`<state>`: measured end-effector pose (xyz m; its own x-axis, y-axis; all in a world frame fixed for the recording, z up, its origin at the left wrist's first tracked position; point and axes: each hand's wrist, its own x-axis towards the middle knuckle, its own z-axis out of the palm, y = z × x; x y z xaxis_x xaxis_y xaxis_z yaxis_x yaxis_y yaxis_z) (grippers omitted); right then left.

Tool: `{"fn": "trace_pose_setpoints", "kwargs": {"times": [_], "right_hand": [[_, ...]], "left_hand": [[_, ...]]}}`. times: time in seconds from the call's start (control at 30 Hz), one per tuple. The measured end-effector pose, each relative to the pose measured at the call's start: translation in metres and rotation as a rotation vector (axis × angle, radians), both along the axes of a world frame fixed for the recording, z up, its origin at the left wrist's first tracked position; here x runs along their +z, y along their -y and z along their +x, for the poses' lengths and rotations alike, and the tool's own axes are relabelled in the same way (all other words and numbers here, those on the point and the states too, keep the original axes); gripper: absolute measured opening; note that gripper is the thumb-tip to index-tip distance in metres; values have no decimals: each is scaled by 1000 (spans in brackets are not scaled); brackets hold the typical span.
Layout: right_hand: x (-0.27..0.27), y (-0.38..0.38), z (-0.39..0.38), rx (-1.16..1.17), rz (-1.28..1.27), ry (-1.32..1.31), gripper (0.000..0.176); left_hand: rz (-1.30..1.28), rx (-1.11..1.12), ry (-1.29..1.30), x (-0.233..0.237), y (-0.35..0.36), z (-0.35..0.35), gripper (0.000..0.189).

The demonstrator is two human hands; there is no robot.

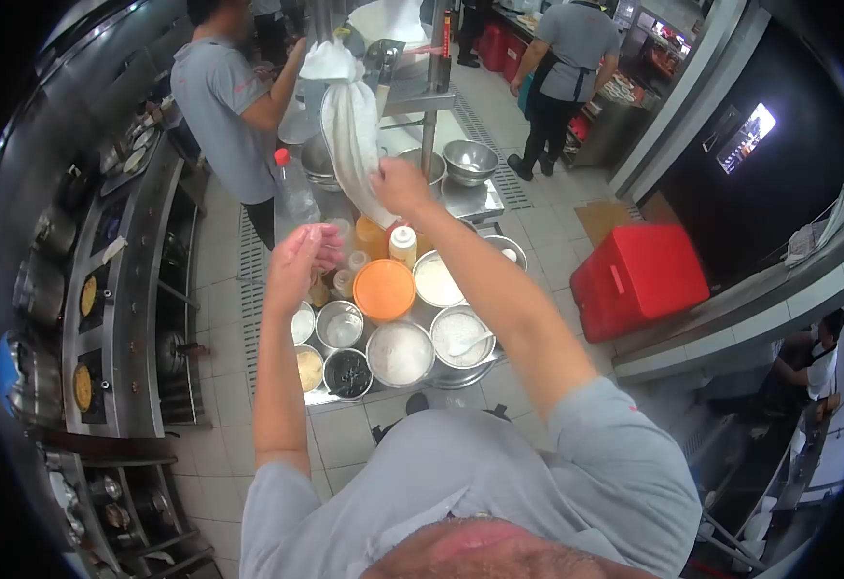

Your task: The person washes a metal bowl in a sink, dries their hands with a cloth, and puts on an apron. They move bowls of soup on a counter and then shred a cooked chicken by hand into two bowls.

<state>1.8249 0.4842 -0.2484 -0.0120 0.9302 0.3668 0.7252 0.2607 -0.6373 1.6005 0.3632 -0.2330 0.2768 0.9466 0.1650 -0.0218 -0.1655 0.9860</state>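
Observation:
A long white cloth (352, 135) hangs down in front of the steel stand. My right hand (402, 188) is closed on its edge, with the fingertips partly hidden. My left hand (304, 259) is raised over the left side of the counter, fingers loosely curved and apart, holding nothing. Near it stands a clear bottle with a red cap (294, 188). Below my hands are an orange lid (384, 289), a white squeeze bottle (403, 246), a bowl of white powder with a scoop (460, 336) and a bowl of dark pieces (348, 373).
Steel bowls (470, 161) stand at the back of the counter. To the right is a red cooler box (637, 280) on the tiled floor. A stove (118, 280) runs along the left. One co-worker (219, 106) stands behind the counter's left side, another (571, 68) farther back.

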Motion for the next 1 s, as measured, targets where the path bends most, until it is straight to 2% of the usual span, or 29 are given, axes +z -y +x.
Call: {"fn": "trace_pose_setpoints", "kwargs": {"times": [0.1,0.17,0.23,0.27,0.3,0.33,0.43,0.47,0.57,0.6,0.63,0.7,0.73,0.77,0.83,0.87,0.97,1.0], "right_hand": [[8,22,6,323,275,134,28],[58,76,4,513,341,-261,24],[80,88,-3,568,435,-436,17],[80,89,-11,519,485,-429,17],[80,87,-20,466,538,-422,16],[82,85,-23,432,673,-372,15],[100,90,-3,559,186,-551,14],[107,92,1,553,224,-571,14],[98,76,-7,655,113,-827,13],[99,70,-7,521,231,-815,13],[102,74,0,428,15,-1052,15],[82,58,-1,255,212,-1209,15],[67,49,4,79,339,-1004,15],[45,36,6,17,382,-902,18],[50,60,11,387,-176,-1498,25],[39,58,11,593,-358,-1701,35],[55,84,-2,864,-955,-2314,47],[45,85,-9,938,-778,-2015,53]], "left_hand": [[12,148,-23,-2,-16,-13,42],[58,218,-57,2,-31,-7,45],[109,255,-81,26,-45,13,46],[107,283,43,37,-44,32,49],[-75,151,304,43,-49,42,52],[-106,185,389,54,-45,58,55],[-171,245,497,89,-26,89,59],[-192,262,507,94,-22,94,60],[-100,178,798,59,-47,111,60],[-120,23,921,67,-37,118,51],[-127,-13,876,68,-33,118,49],[-142,-82,787,70,-25,116,44],[-9,-44,630,74,-18,116,45],[235,72,265,85,-11,115,42],[688,284,-487,118,5,114,36],[614,313,-468,134,8,115,38],[565,241,-261,172,-36,102,44],[512,231,-151,186,-53,105,50]]}}
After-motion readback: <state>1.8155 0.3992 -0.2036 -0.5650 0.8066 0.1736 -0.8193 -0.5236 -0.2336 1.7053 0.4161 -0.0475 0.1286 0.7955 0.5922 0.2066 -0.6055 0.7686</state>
